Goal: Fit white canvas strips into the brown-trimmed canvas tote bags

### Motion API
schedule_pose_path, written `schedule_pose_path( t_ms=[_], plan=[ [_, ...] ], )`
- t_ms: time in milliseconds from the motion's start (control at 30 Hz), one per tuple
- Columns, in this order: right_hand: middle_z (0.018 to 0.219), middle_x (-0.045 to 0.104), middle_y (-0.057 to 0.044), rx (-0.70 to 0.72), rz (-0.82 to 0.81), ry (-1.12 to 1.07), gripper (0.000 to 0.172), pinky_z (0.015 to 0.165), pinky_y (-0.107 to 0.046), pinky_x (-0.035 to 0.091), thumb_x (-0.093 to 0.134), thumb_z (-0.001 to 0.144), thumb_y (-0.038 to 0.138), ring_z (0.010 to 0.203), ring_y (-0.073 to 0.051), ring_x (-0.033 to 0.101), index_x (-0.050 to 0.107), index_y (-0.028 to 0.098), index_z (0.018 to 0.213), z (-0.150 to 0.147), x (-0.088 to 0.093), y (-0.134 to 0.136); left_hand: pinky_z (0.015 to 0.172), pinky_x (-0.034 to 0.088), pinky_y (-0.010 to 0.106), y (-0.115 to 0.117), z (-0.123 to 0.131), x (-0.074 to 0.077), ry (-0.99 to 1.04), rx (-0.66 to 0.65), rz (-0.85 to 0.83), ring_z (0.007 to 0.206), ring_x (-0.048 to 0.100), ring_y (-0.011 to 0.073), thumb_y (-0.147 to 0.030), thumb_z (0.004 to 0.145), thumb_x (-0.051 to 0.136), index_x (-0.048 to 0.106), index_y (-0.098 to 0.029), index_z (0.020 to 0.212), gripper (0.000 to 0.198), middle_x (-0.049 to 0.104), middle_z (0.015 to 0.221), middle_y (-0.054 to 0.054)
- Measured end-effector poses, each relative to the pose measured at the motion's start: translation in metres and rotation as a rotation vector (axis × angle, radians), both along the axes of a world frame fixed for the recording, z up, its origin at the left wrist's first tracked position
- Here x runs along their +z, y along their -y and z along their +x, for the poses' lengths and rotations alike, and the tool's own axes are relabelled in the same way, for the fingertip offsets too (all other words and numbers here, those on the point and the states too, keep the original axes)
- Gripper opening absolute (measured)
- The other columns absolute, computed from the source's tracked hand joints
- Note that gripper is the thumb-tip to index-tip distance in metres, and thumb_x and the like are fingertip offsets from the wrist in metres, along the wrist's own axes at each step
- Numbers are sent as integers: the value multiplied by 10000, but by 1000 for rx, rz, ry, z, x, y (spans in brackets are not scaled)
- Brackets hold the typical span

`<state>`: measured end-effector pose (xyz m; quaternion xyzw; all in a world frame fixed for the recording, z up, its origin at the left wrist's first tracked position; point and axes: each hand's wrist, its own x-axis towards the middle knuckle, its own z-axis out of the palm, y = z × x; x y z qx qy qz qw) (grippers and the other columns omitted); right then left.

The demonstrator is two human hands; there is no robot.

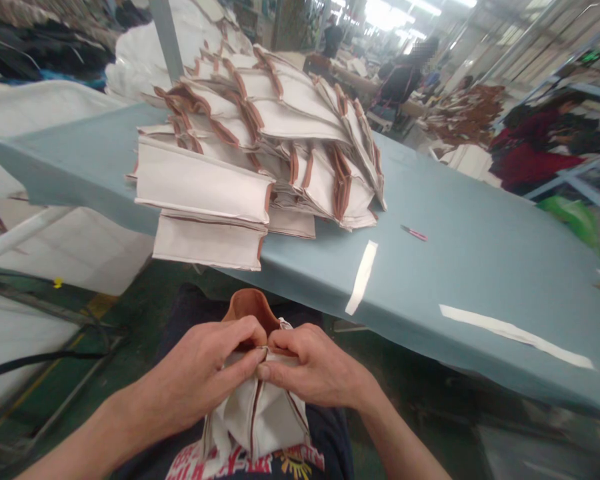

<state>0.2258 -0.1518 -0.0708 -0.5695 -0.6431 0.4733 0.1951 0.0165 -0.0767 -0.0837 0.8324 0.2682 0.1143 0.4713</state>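
Over my lap I hold a white fabric piece with brown edging [275, 417], perhaps a sewn bag or cover; its exact kind is unclear. A brown panel [253, 307] curves up behind my fingers. My left hand [220, 353] pinches the upper edge near its middle seam. Right beside it, my right hand [310, 363] grips the same edge, thumb close to the other thumb. A dark brown seam line runs down below the thumbs. The fingertips partly hide the edge between them.
On the blue-covered table [460, 260] lies a large heap of similar white pieces with brown edges [300, 120], some jutting past the front edge. Pink-handled snips [415, 233] and white strips [515, 332] rest to the right. A person in red [535, 147] sits farther off.
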Motion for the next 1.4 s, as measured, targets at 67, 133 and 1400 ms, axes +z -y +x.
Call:
schedule_pose_path(
  t_ms=[67,133,1400],
  plan=[
    [610,321,98,-2,-2,2,420,579,-289,203,766,927,272,578,-85,327,443,206,666,-1,-1,0,641,410,227,0,0,-1,-1,4,-7,703,624,128,-255,1038,531,647,-244,876,199,692,798,-64],
    [609,325,99,-4,-5,-1,420,579,-290,202,768,927,276,579,-86,328,445,206,669,-1,-2,0,646,407,228,0,0,-2,-4,6,-9,709,623,127,-257,1036,535,645,-245,876,193,690,801,-64],
    [675,461,77,-64,-131,95,345,632,-291,235,751,940,276,667,-107,432,505,196,712,-8,-29,0,619,408,277,13,5,-57,9,222,-402,671,495,172,-527,968,518,581,-218,778,368,546,711,-34]
  ],
)
